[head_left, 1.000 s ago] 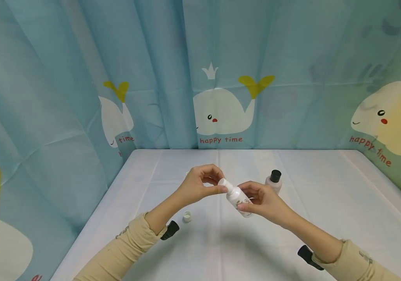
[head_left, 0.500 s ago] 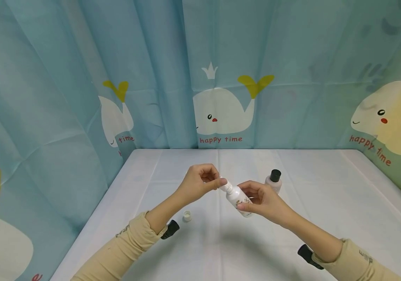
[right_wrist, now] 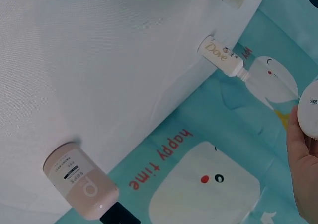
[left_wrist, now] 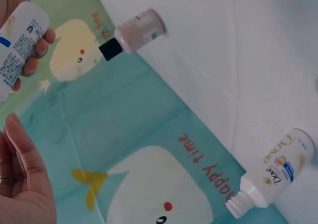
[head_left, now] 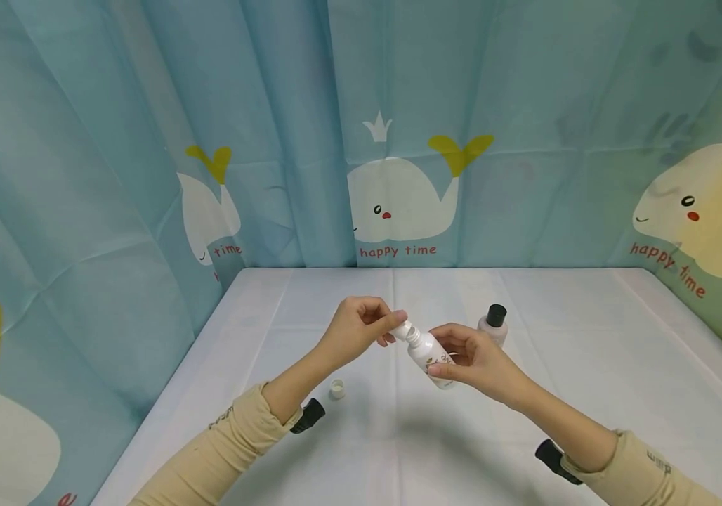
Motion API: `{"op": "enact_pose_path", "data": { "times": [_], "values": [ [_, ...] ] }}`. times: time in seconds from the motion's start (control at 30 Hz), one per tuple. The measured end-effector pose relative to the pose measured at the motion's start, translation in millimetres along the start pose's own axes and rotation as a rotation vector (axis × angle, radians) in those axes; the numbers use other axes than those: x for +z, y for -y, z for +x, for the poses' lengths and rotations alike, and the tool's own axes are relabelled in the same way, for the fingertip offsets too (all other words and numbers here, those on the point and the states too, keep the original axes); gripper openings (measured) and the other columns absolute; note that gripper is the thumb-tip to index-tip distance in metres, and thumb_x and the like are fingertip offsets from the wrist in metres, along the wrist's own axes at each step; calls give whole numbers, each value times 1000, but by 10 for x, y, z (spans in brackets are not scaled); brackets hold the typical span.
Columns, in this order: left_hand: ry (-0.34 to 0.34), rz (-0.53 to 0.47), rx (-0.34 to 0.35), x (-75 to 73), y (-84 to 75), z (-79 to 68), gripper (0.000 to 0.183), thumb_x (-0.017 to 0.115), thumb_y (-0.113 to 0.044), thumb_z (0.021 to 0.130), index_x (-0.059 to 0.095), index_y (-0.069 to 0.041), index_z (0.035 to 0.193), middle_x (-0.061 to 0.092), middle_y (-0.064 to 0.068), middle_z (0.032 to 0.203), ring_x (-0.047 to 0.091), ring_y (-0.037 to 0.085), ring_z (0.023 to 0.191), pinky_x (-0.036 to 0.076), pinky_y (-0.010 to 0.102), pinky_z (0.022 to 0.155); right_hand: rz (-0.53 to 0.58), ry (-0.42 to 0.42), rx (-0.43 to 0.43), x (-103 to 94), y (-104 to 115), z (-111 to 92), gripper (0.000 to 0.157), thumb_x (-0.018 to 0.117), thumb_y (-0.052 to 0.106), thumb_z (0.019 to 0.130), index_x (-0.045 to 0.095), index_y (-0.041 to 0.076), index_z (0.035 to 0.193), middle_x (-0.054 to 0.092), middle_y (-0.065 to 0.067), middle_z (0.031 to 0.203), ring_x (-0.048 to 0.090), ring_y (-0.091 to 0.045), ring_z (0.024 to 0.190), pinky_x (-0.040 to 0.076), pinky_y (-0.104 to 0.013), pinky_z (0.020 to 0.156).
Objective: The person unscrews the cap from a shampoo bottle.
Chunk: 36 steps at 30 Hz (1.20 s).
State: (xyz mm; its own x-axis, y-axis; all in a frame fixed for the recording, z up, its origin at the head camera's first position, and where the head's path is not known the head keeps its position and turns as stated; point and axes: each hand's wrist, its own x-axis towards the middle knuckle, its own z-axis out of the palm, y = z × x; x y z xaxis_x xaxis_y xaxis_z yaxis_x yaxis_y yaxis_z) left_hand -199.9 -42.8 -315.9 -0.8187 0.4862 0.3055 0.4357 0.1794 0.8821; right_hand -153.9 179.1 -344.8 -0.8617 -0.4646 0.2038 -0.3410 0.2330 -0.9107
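Observation:
My right hand (head_left: pixel 477 362) grips a small white printed bottle (head_left: pixel 427 351), tilted with its neck to the upper left above the table. At that neck, my left hand (head_left: pixel 361 329) pinches a white cap (head_left: pixel 402 330) between thumb and fingers; the threads show below it. In the left wrist view the held bottle (left_wrist: pixel 22 40) shows its back print, while the left hand (left_wrist: pixel 25 174) appears at the lower left and the cap is out of sight. The right wrist view shows this bottle's base (right_wrist: pixel 310 110).
An uncapped white Dove bottle (left_wrist: pixel 278 172) stands on the white-covered table (head_left: pixel 563 351), hidden behind the left hand in the head view. A pink bottle with black cap (head_left: pixel 494 327) stands right of centre. Another white cap (head_left: pixel 337 388) lies near the left forearm. A whale-print curtain (head_left: pixel 298 140) borders the table.
The cap in my left hand has shifted from over the bottle's neck to its end, exposing the threads. My left thumb has moved slightly up. The right hand barely moves.

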Motion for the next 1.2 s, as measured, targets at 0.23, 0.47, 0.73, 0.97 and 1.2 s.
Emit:
{"op": "enact_pose_path", "data": {
  "times": [0.23,0.47,0.73,0.97,1.2],
  "values": [
    [-13,-17,-89,3,43,26,30,60,-16,92,62,7,74,66,21,73,60,13,58,54,25,57,1,-19,28,-5,16,-13,43,70,14,85,52,-5,119,61,-26,111,64,-7,91,55,-26,77],
    [-72,-36,-148,-11,95,16,22,64,-16,90,65,6,88,67,15,79,61,9,63,56,25,65,-5,-45,44,-39,8,-33,43,70,14,85,53,-4,120,60,-24,112,63,-7,93,55,-26,78],
    [-108,-97,-205,-28,138,5,21,68,-10,85,65,5,100,68,13,93,61,5,67,56,25,70,-4,-60,36,-81,-10,-39,43,70,12,84,53,-5,120,60,-23,112,64,-7,91,55,-27,76],
    [-92,-137,-256,-28,161,-16,32,71,0,80,63,2,112,64,13,108,66,7,79,57,30,80,2,-78,9,-113,2,-46,42,68,10,85,52,-6,120,64,5,105,65,-6,90,56,-27,75],
    [-117,-83,-290,-20,185,-32,39,69,1,81,64,-2,119,60,13,112,60,8,82,57,29,78,18,-97,17,-131,-1,-36,44,67,10,87,50,-5,124,62,10,108,64,-5,93,55,-27,78]
  ]
}}
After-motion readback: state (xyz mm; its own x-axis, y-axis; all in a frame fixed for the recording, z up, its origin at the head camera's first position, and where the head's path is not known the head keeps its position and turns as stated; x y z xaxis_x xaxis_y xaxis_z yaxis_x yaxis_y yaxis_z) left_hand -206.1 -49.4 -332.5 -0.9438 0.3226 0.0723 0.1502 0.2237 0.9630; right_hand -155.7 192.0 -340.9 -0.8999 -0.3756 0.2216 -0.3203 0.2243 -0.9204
